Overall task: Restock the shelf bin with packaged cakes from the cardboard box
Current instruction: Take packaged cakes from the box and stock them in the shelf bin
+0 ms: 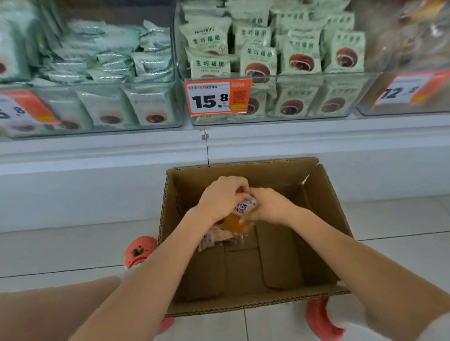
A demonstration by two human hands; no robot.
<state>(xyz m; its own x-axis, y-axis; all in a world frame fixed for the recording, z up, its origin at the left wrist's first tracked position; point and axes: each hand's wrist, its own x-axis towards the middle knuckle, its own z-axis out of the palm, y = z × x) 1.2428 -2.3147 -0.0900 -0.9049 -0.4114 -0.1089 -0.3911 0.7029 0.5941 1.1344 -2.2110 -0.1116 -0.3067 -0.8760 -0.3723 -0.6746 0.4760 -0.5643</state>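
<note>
An open cardboard box (305,252) stands on the floor below the shelf. Both my hands reach into it and meet over an orange packaged cake (238,220) with a white label. My left hand (221,198) grips the pack from the left and top, while my right hand (271,205) grips it from the right. A few more pale packs (215,239) lie on the box bottom under the held one. Above, a clear shelf bin (313,96) holds several green cake packs behind a 15.8 price tag (217,97).
A second clear bin (96,111) of green packs sits to the left, and a blurred bin with a 12.8 tag (410,88) to the right. The white shelf base (114,169) runs behind the box. Pink shoes (139,252) flank the box on the tiled floor.
</note>
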